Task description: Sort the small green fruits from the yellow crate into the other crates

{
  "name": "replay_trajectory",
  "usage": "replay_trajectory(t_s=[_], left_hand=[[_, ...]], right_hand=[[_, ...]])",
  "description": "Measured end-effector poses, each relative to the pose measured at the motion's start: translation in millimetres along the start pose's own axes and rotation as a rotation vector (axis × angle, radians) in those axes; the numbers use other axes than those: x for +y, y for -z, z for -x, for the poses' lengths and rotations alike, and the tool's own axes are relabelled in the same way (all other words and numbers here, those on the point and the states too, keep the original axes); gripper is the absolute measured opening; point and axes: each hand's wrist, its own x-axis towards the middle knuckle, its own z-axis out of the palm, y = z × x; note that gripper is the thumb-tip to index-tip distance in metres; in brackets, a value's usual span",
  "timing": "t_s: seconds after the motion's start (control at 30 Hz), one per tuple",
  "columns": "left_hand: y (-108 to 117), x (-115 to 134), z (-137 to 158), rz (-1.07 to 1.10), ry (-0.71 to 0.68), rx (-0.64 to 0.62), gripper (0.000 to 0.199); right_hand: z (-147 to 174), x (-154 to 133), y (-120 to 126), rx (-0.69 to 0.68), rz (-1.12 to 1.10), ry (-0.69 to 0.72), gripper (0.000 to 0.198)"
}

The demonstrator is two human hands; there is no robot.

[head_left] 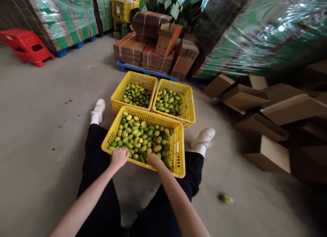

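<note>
A yellow plastic crate stands between my legs, filled with small oval green and yellow fruits that look like mangoes. My left hand is curled into a fist over the crate's near left edge; its fingertips and anything in them are hidden. Across the near rim reaches my right hand, down among the fruits, with its fingers bent in. Whether it grips a fruit does not show. Two more yellow crates, a left one and a right one, stand just beyond, both part filled with similar fruits.
One fruit lies on the floor at right. Loose cardboard boxes are heaped on the right. Flattened cartons are stacked on a blue pallet ahead. A red stool and wrapped pallet loads are at far left.
</note>
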Motion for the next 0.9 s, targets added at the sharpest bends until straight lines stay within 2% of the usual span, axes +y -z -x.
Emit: replay_trajectory(t_s=[0.17,0.3,0.43,0.63,0.77,0.83,0.87,0.9], left_hand=[[0,4,1,-0.247,-0.067,-0.038,0.037],[-1,8,-3,-0.286,-0.053,-0.061,0.034],[-1,10,-3,-0.292,-0.024,-0.1,0.034],[1,12,-3,-0.302,-0.008,-0.15,0.034],[5,13,-6,-0.339,0.024,-0.172,0.038],[7,14,-8,-0.332,0.039,-0.211,0.037],[7,14,-9,-0.323,0.041,-0.229,0.036],[8,14,-9,-0.314,0.04,-0.243,0.035]], right_hand=[[-49,-4,7,-0.01,0.222,0.078,0.036],[-86,-13,8,-0.063,0.266,0.189,0.06],[-98,-21,0,-0.066,0.279,0.193,0.053],[-79,-28,-12,-0.065,0.265,0.193,0.04],[-50,-27,7,-0.024,0.24,0.162,0.036],[-26,-16,25,0.085,0.195,0.142,0.039],[-12,-7,33,0.171,0.16,0.128,0.041],[2,3,38,0.314,0.049,0.102,0.041]])
